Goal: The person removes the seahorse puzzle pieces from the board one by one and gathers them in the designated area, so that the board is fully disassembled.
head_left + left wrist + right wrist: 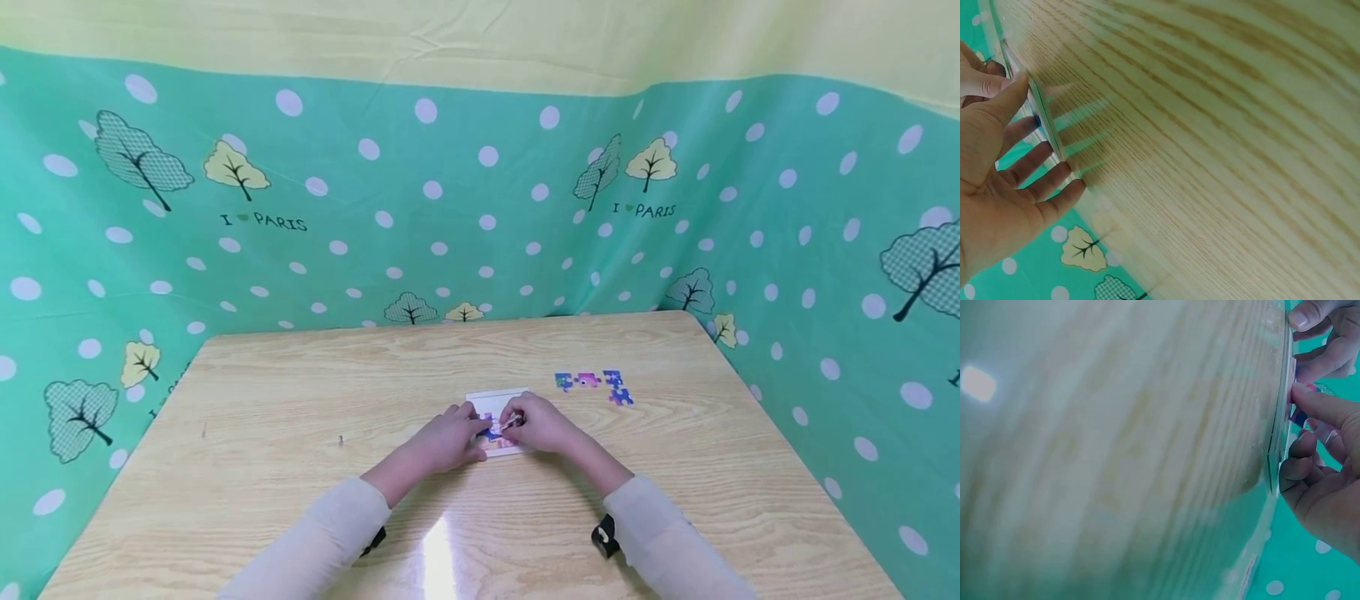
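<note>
Right hand (543, 423) is pinching an apparent piece (513, 421), fingertips nearly closed, over the board (493, 403), whose long axis is seemingly running twelve-to-six; left hand (447, 438), loosely extended, is touching it at nine o'clock. Loose pieces (588, 380) are lying at two o'clock, nearer the right.

A wide, glossy table (300, 383) with pale wood grain; light glares near its near edge. Slightly right of its middle lies a shallow white puzzle tray (497, 401), partly filled with a colourful picture. Between the tray and the far right corner lie four loose puzzle pieces (588, 380), mostly blue, one pink. Left of the tray is a tiny dark speck (341, 439).
</note>
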Tool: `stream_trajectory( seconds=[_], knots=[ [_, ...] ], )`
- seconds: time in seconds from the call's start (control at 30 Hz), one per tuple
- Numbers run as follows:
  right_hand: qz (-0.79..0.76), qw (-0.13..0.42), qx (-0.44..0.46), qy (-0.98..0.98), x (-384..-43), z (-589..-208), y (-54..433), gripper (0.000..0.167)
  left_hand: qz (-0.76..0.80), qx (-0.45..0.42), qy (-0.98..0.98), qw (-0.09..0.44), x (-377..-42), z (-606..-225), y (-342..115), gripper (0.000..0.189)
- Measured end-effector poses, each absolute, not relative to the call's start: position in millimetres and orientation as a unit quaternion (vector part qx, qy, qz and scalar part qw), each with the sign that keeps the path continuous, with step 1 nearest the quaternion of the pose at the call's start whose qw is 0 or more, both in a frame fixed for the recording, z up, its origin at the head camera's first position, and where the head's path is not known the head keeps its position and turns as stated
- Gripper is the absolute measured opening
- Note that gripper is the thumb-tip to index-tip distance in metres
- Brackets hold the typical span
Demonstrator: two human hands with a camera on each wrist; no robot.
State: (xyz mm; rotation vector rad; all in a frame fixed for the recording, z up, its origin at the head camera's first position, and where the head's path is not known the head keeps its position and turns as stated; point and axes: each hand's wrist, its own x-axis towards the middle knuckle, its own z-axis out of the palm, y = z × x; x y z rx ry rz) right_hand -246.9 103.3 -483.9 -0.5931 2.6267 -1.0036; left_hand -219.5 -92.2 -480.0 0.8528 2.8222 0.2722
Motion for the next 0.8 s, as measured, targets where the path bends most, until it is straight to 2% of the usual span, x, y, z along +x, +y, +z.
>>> stream_trajectory(
  seconds=[0.43, 0.8],
  knots=[
    [-0.341, 0.153, -0.208, 0.904, -248.3, -482.0, 103.1, 0.004, 0.109, 0.282, 0.948, 0.101, -220.2, -477.7, -93.6, 0.053],
    [-0.33, 0.148, -0.215, 0.907, -250.5, -485.0, 103.3, 0.005, 0.12, 0.301, 0.942, 0.083, -219.7, -476.9, -96.3, 0.045]
  ],
)
